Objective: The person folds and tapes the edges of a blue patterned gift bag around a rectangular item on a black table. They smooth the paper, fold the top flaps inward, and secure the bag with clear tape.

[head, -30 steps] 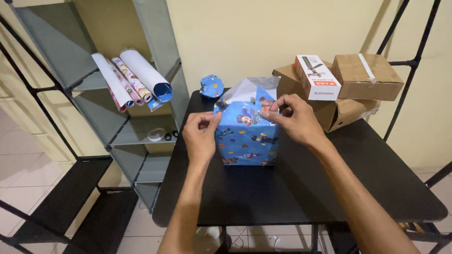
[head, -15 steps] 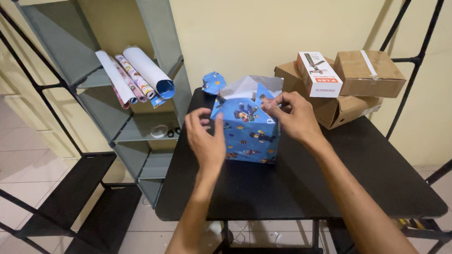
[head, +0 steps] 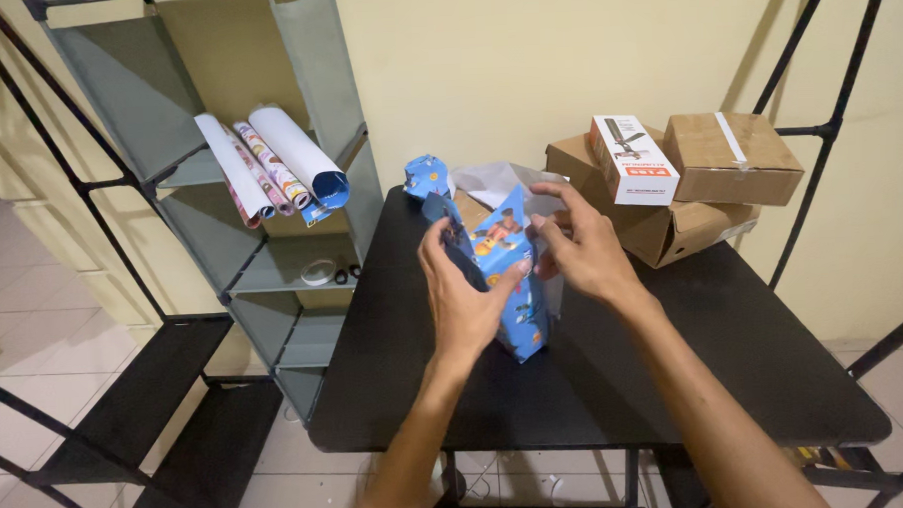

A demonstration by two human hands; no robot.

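Head view, frame centre: blue-wrapped box point(head: 508, 282) tilted on black tabletop point(head: 676, 376). Left hand point(head: 463, 294) grip clasping its near side; right hand point(head: 581, 249) grip pinching loose paper at its top.

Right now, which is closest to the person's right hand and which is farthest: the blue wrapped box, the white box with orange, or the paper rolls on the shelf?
From the right hand:
1. Blue wrapped box: touching it, held just left of the hand.
2. White box with orange: behind and to the right, on the brown cartons.
3. Paper rolls: far left, on the grey shelf.
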